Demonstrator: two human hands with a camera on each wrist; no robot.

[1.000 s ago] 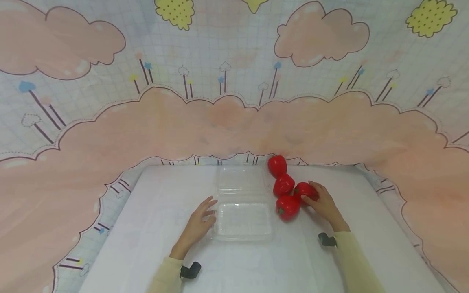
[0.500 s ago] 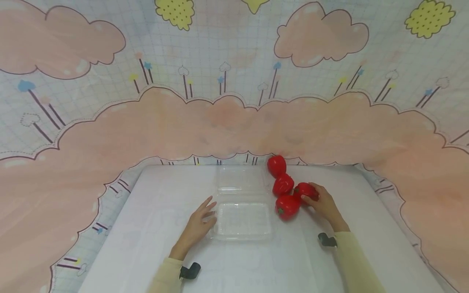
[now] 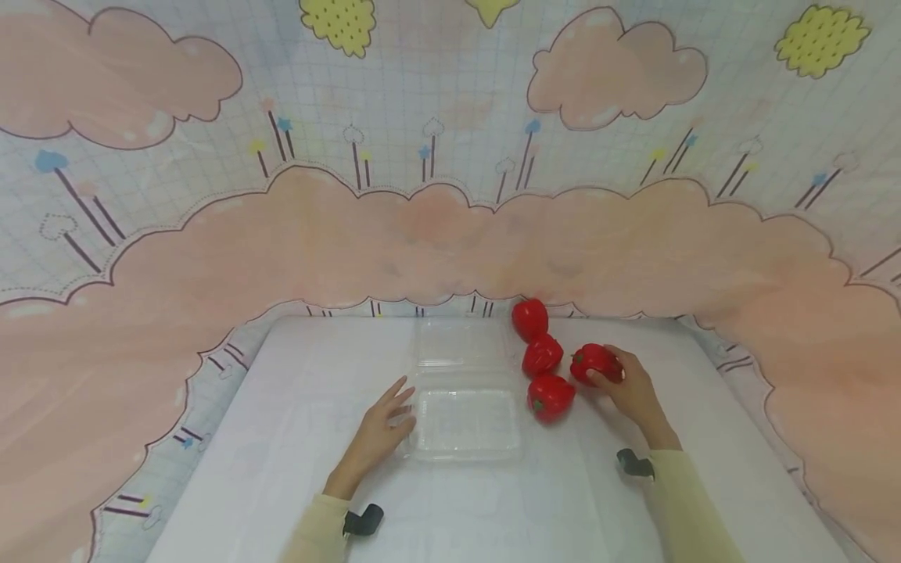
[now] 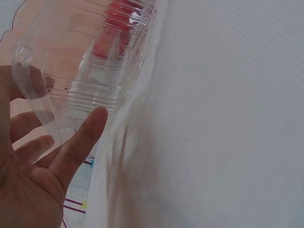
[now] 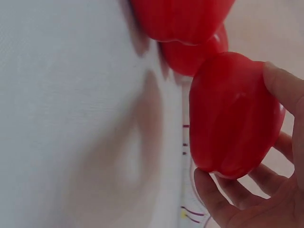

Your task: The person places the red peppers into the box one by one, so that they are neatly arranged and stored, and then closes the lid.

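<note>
My right hand grips a red bell pepper, thumb on one side and fingers on the other. In the right wrist view this bell pepper is held off the white surface, with a shadow below it. Three more red bell peppers stand in a row to its left: a near one, a middle one and a far one. My left hand, fingers spread, touches the left edge of a clear plastic clamshell box. The left wrist view shows its thumb and fingers at the box's rim.
The clamshell's lid lies folded back behind its base. A white table carries everything. Behind it hangs a cloth printed with clouds. A black wrist camera sits by the right sleeve, another by the left.
My right hand has lifted its bell pepper and drawn it a little to the right, away from the other peppers. The left hand and the box stay where they were.
</note>
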